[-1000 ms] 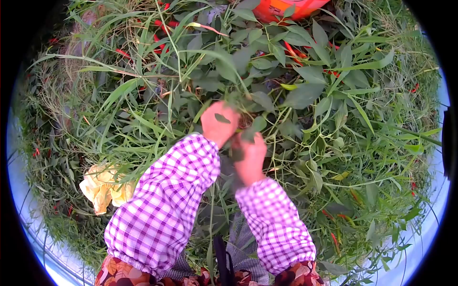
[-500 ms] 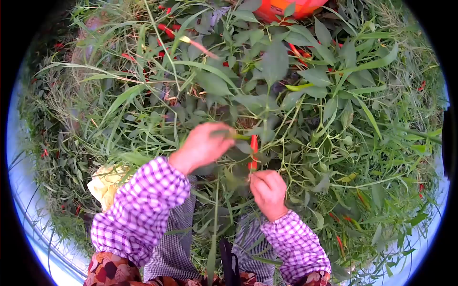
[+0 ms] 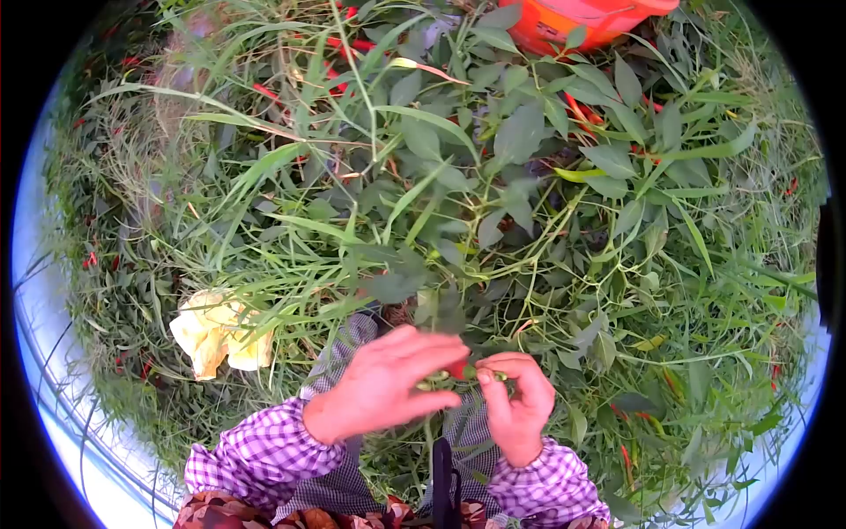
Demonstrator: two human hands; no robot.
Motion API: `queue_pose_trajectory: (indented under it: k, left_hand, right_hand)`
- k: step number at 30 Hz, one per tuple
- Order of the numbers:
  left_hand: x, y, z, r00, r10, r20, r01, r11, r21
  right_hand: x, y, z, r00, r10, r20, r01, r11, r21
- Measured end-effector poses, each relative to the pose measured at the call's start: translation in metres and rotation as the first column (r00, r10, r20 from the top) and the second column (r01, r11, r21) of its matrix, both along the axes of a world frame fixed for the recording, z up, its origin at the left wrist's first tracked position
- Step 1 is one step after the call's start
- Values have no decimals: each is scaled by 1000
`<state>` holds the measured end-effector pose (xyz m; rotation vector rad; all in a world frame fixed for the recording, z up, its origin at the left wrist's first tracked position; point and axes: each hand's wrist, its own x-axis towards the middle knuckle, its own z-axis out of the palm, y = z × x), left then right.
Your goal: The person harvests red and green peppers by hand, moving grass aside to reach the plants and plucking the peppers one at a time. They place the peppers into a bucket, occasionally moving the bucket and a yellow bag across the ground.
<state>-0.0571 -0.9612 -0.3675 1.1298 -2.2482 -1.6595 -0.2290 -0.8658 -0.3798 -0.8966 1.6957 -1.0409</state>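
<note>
My left hand (image 3: 379,381) is above my knees, fingers stretched toward the right and thumb apart, curved around chili peppers. Green stems (image 3: 434,381) show between its thumb and fingers, and a red chili pepper (image 3: 458,368) shows at its fingertips; the palm is hidden. Close beside it, my right hand (image 3: 522,406) pinches the green stem end (image 3: 499,376) of a chili pepper between thumb and forefinger. Leafy chili plants (image 3: 520,132) spread in front of both hands, with a blurred leaf (image 3: 397,280) just beyond the left one.
A red bucket (image 3: 573,26) stands among the plants at the far side. A crumpled pale yellow cloth or bag (image 3: 216,333) lies at the left. Several red chilies (image 3: 582,113) hang among leaves, and long grass blades (image 3: 264,167) cross the left side.
Both hands have drawn back toward my body and closer together. The upright red chili between them has left its place among the leaves. The view has shifted slightly.
</note>
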Motion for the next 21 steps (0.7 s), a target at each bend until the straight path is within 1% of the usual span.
queue_pose_trajectory:
  k: [1,3,4,6,7,8,9,10,11,12,13,14,15,16,17,18,19,21]
  left_hand:
    - [0,4,-2,1000,1,-27,2,994,105]
    - [5,7,-4,983,-140,118,115,974,196]
    - [8,9,-5,984,-135,120,110,974,198]
    - [17,11,-5,985,-125,117,100,975,197]
    - [23,10,-3,992,58,115,-101,906,411]
    - [29,10,1,963,231,141,-269,753,600]
    - [34,9,4,902,381,202,-392,528,753]
    - [37,4,6,839,511,187,-411,370,833]
    - [39,-4,15,752,617,233,-423,181,888]
    - [36,-9,23,697,692,189,-405,162,900]
    - [31,-13,28,634,761,139,-381,150,912]
    - [23,-14,33,606,793,62,-344,191,919]
    - [10,-22,48,576,815,55,-339,178,924]
    - [2,-26,55,580,814,32,-373,231,898]
    - [-6,-30,59,584,811,8,-404,282,870]
    - [-12,-33,59,549,835,-41,-409,311,858]
    - [-16,-37,60,578,811,-90,-419,391,819]
    - [-22,-44,64,630,757,-174,-434,529,729]
  right_hand:
    - [3,-4,5,999,0,52,-1,1000,9]
    - [10,-9,12,989,0,151,-4,1000,25]
    - [11,-11,12,977,76,198,-75,997,-16]
    - [9,-16,14,945,13,327,-59,990,131]
    - [5,-24,13,926,-19,377,-55,982,183]
    - [-2,-13,-2,920,49,388,-116,982,151]
    - [-4,-22,2,915,72,398,-139,980,144]
    - [-1,-30,10,907,90,412,-161,977,141]
    - [3,-34,18,897,102,431,-181,973,145]
    - [8,-35,23,867,214,450,-300,946,127]
    - [17,-36,24,872,352,340,-391,919,53]
    - [25,-38,31,842,326,430,-390,918,68]
    - [33,-42,37,803,296,516,-392,916,84]
    - [41,-52,46,809,286,514,-340,941,11]
    - [42,-52,49,857,284,431,-342,938,62]
    - [37,-57,53,853,269,448,-346,933,99]
    - [32,-64,59,851,251,462,-349,927,139]
    - [22,-73,69,796,273,540,-418,894,164]
